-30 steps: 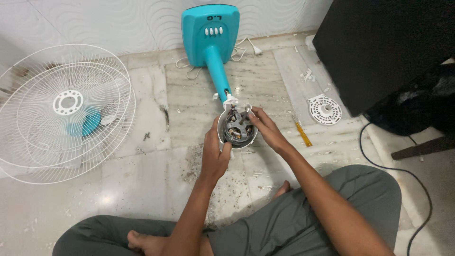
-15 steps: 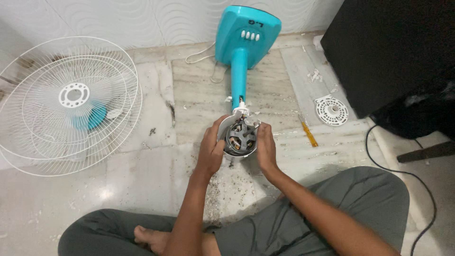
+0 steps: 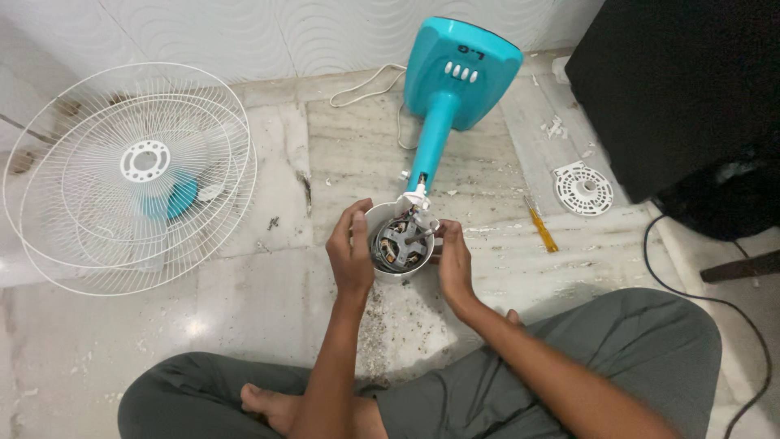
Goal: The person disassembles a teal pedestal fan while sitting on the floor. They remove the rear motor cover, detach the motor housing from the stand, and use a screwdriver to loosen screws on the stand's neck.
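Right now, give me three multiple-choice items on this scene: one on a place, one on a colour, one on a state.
1. Where does the yellow screwdriver lie?
A. on the floor right of the hands
B. inside the fan guards
C. on the person's lap

2. What colour is the fan stand?
A. red
B. turquoise
C. black

3. How is the motor housing now?
A. closed with a cover
B. open, windings showing
C. lying untouched

Answers: 1 A, it rests on the marble between the hands and the white round grille. 2 B, base and stem are turquoise. 3 B, the left hand and right hand hold it with the coils exposed.
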